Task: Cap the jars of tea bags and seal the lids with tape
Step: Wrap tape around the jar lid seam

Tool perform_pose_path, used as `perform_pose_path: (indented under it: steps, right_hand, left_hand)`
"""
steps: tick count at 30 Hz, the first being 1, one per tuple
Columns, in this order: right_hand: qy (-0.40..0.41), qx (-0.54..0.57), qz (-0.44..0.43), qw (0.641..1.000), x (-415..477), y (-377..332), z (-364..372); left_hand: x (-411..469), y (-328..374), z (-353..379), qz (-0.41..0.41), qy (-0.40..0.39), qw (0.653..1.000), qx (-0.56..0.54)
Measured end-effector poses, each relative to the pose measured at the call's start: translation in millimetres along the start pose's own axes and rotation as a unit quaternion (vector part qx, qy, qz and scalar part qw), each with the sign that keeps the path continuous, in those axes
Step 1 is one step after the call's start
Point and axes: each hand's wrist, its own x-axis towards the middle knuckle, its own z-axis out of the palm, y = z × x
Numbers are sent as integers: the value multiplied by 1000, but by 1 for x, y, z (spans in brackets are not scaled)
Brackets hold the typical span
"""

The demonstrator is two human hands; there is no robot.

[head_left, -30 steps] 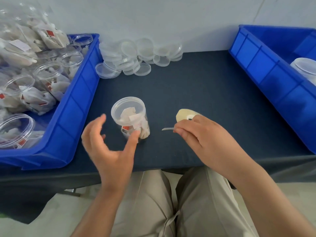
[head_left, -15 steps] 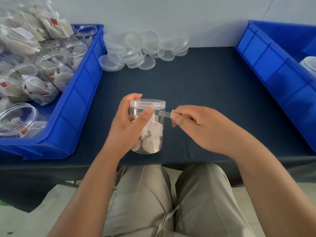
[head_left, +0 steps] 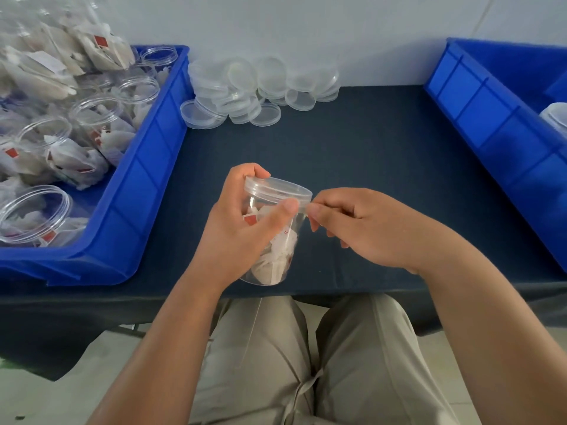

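so the left hand [head_left: 236, 228] grips the capped clear plastic tea-bag jar [head_left: 276, 250] over the near edge of the dark bench [head_left: 368, 148]; right hand [head_left: 352, 228] pinches clear tape [head_left: 303, 206] at the rim of its clear lid [head_left: 277, 188]; probably best to keep the tape taut, thumb pressing it across the seam.

The left hand [head_left: 236, 228] hides much of the jar [head_left: 277, 250]. The tape strip [head_left: 304, 206] pinched by the right hand [head_left: 362, 225] is clear — barely visible. The blue bin at 9 o'clock [head_left: 147, 167] and the blue bin at 3 o'clock [head_left: 491, 124] run off the edges.
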Motion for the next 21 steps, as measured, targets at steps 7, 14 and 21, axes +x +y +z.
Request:
perform_pose_path:
  steps: [7,14,21]
  right_hand:
    - [0,-4,-4,1000,-1,-3,-2]
    - [10,-33,-1,999,1,-4,-2]
    - [-24,-28,-3,999,2,-4,-10]
  left_hand:
    - [-2,2,1,10,6,999,36]
    - [0,6,0,-8,2,1000,29]
    - [2,2,-3,-68,-29,995,-64]
